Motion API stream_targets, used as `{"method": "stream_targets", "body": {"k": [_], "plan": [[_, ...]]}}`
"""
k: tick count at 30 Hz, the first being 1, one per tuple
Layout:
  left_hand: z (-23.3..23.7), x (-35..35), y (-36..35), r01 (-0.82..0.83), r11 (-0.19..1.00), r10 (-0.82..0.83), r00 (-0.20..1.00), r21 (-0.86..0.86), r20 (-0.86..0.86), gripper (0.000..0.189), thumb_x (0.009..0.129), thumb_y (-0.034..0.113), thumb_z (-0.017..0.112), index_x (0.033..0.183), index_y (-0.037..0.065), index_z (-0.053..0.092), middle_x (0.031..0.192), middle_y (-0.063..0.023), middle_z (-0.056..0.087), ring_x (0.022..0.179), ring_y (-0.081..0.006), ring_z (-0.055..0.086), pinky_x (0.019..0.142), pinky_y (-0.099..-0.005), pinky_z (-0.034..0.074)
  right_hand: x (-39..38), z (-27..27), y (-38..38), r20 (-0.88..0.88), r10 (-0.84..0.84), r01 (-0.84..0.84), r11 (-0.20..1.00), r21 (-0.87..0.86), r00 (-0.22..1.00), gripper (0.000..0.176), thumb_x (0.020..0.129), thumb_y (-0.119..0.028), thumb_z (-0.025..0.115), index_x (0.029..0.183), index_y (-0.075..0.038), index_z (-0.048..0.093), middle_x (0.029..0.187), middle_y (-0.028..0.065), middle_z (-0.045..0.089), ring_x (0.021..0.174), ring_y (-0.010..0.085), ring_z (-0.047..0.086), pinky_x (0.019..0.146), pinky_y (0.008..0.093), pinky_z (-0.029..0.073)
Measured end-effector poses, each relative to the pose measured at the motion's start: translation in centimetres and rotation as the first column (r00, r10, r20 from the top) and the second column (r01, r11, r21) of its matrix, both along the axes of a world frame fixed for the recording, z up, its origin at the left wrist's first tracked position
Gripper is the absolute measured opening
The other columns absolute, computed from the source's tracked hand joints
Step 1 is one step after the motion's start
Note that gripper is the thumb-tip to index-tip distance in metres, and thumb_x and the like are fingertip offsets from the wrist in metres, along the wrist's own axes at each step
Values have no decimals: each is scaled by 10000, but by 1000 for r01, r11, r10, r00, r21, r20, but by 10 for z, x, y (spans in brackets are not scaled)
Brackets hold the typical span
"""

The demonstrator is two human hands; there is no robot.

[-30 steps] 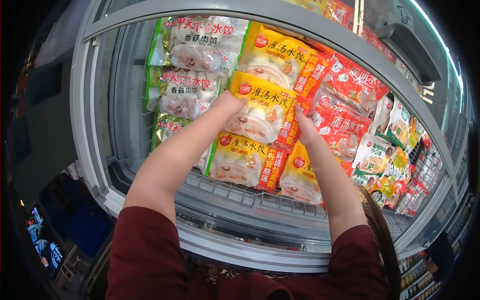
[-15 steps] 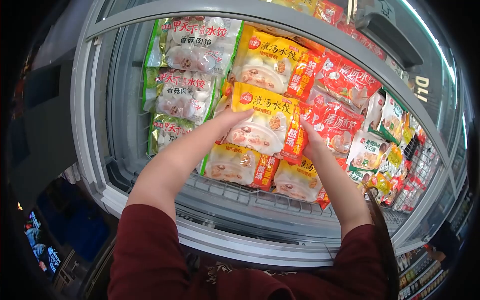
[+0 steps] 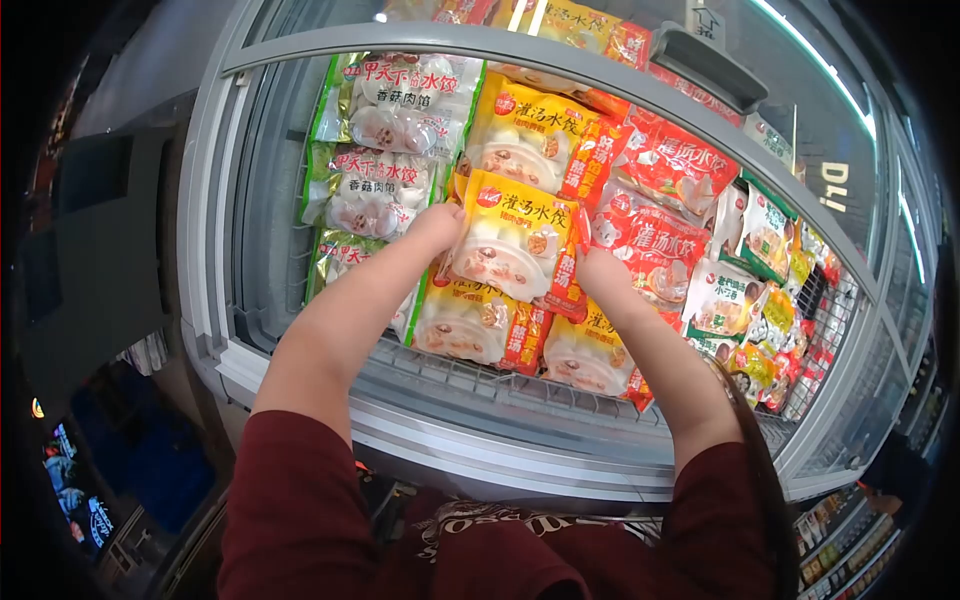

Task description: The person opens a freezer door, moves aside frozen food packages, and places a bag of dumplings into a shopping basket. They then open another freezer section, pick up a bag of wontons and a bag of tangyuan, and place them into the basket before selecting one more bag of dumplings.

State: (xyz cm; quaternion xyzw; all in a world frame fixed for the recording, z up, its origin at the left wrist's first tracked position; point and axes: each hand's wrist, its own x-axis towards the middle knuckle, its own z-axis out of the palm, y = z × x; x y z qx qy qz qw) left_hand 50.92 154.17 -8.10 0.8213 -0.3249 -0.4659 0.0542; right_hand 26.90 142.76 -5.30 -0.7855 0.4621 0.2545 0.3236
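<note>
Between my two hands is a yellow and red bag of frozen dumplings, its printed face turned up. My left hand is closed on the bag's left edge. On the opposite side, my right hand grips the red-striped edge; its fingertips are partly hidden. Beneath and in front lie matching yellow bags, and another yellow bag lies just behind. Green-edged white dumpling bags are stacked to the left. Red dumpling bags lie right beside my right hand.
All this sits in a chest freezer with a grey frame and a wire basket. A dark handle is on the sliding glass lid at the back. Smaller green and white bags fill the right side, near a wire divider.
The held dumpling bag has shifted slightly left among the other bags. My left hand has slid outward to the bag's edge, its thumb no longer lying across the front.
</note>
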Motion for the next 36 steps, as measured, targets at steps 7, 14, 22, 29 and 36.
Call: {"method": "stream_targets", "body": {"k": [7, 14, 22, 29, 36], "plan": [[35, -10, -3, -375, 918, 335, 908, -131, -253, 557, 788, 475, 500, 1133, 37, 483, 1090, -169, 534, 992, -274, 518, 813, -366, 410, 13, 91, 3, 466, -308, 209, 945, 253, 829, 329, 869, -290, 431, 881, 24, 530, 684, 169, 562, 675, 275, 568, 628, 365, 424], [99, -15, 18, -652, 741, 364, 190, 160, -912, 564, 827, 469, 469, 1223, 76, 387, 1193, -115, 467, 1105, -231, 443, 892, -394, 387, -2, 173, 9, 668, -265, -49, 910, 412, 695, 306, 882, -282, 445, 929, 6, 539, 741, 54, 544, 695, 95, 484, 622, 264, 415], [233, -9, 47, -724, 687, 247, 319, -67, -915, 445, 775, 152, 574, 1175, 37, 417, 1100, -109, 530, 965, -208, 548, 806, -347, 466, -4, 206, 12, 329, -933, 177, 352, 919, 148, 321, 890, -287, 424, 1115, -59, 427, 989, 60, 551, 931, 163, 539, 794, 314, 472], [298, -32, 98, -879, 462, 267, 261, -114, -928, 398, 764, 111, 576, 1123, 2, 441, 1039, -130, 555, 930, -225, 566, 778, -359, 482, 15, 252, 32, 237, -926, 196, 301, 933, 293, 353, 880, -280, 446, 1110, -12, 438, 1017, 108, 571, 895, 182, 583, 770, 315, 493], [346, -46, 173, -941, 272, 180, 257, -202, -950, 390, 765, 83, 569, 1122, -2, 438, 1049, -133, 549, 922, -218, 570, 788, -352, 475, 4, 255, 74, 186, -864, -342, 17, 940, 469, 531, 870, -388, 413, 1262, -46, 304, 1264, 124, 389, 1139, 259, 415, 941, 432, 353]]}}
